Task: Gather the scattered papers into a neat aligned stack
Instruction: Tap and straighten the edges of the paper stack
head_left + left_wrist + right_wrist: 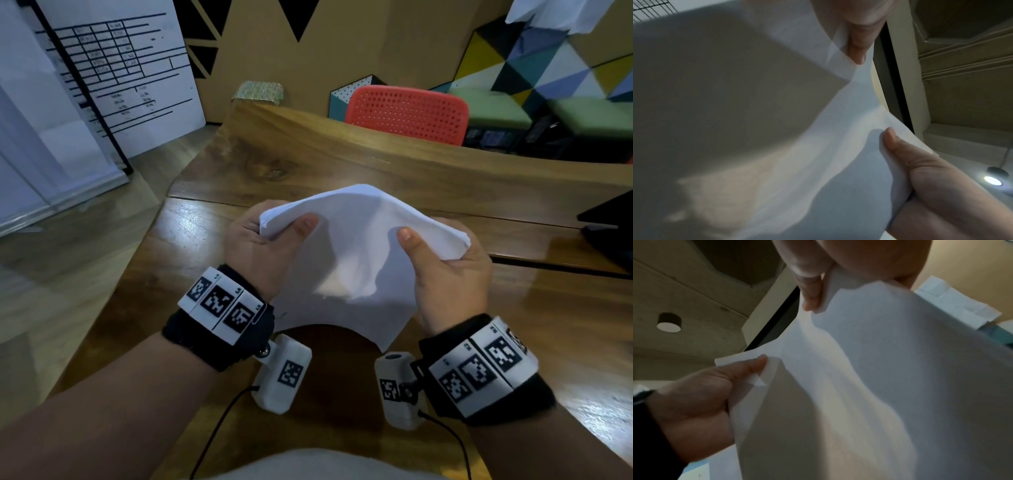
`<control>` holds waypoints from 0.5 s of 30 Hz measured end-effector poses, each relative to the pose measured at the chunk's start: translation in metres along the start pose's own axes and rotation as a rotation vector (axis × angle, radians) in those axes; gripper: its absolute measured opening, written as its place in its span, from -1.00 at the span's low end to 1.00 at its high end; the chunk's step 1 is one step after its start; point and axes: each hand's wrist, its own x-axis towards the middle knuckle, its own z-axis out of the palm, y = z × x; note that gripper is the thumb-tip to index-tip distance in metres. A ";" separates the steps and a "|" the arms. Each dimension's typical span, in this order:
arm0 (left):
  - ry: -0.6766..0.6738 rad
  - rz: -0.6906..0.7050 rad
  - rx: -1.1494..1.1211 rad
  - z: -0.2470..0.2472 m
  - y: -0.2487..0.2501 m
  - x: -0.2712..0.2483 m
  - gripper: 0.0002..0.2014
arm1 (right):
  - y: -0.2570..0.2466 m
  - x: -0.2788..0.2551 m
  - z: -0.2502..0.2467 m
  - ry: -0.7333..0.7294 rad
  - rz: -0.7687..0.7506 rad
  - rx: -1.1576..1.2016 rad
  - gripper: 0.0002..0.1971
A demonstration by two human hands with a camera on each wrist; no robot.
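Observation:
A stack of white papers (352, 246) is held up above the wooden table (308, 164), bowed between both hands. My left hand (274, 233) pinches its upper left corner, thumb on top and fingers hidden behind the sheets. At the upper right corner my right hand (445, 253) grips the same way. In the left wrist view the papers (838, 162) fill the picture, with my left hand (857, 42) at the top and my right hand (925, 170) at the lower right. The right wrist view shows the papers (879, 369), my right hand (812, 293) and my left hand (705, 391).
A red perforated chair (407, 113) stands behind the table's far edge. A black object (609, 233) lies at the table's right edge. A white panel with a printed table (120, 68) leans at the left, above the floor (68, 240). The table's left edge runs diagonally.

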 end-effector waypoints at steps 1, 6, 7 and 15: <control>0.000 0.001 -0.013 0.000 0.000 -0.001 -0.91 | 0.000 0.000 -0.001 -0.011 -0.014 0.001 -0.69; -0.037 -0.005 -0.040 -0.003 -0.012 0.001 -0.86 | 0.005 0.002 -0.011 -0.062 -0.019 -0.009 -0.77; -0.050 -0.038 -0.035 -0.004 -0.019 0.002 -0.84 | 0.009 0.004 -0.016 -0.077 0.011 -0.027 -0.79; -0.190 -0.406 0.142 -0.008 -0.066 0.016 -0.76 | 0.057 0.014 -0.031 -0.142 0.381 -0.202 -0.62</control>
